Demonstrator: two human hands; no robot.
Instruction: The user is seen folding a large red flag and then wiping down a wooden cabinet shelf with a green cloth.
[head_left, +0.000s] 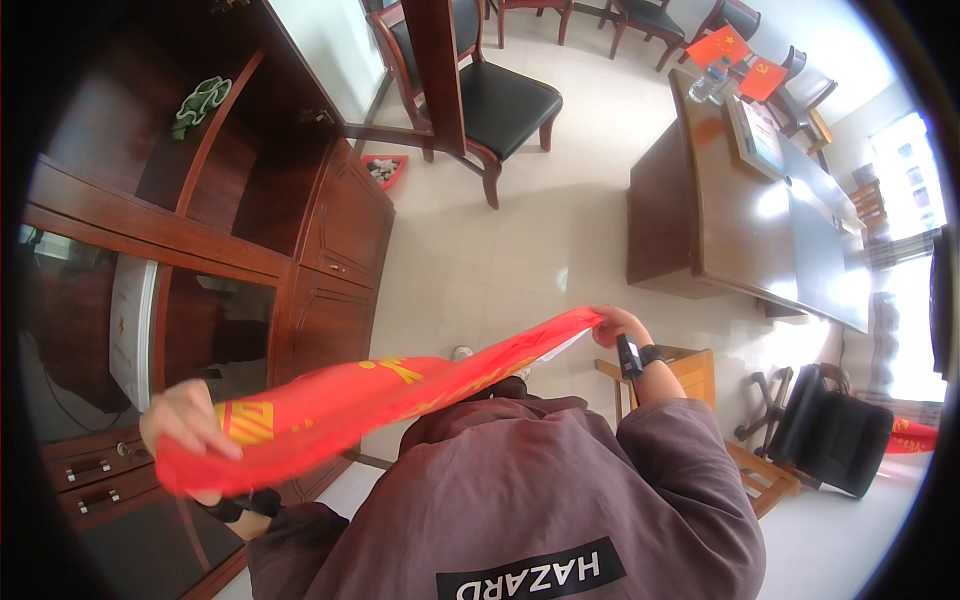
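Observation:
A long red cloth banner (322, 390) with yellow lettering stretches slantwise across the front of my body. Its left end is bunched and blurred, with my left hand (184, 424) gripping it close to the wooden cabinet. My right hand (613, 327) pinches the other end, higher and farther out, near the desk side. A bit of white shows along the banner's lower edge by that hand. Each wrist wears a black strap, and a small device (630, 355) sits on the right one.
A dark wooden cabinet (289, 259) stands at left, its door (442, 75) swung out and a green cloth bundle (201, 105) on a shelf. Black-seated chairs (510, 101) stand ahead. A desk (742, 232) holds bottles and small red flags. Right of me are a wooden chair (694, 375) and a black office chair (832, 431).

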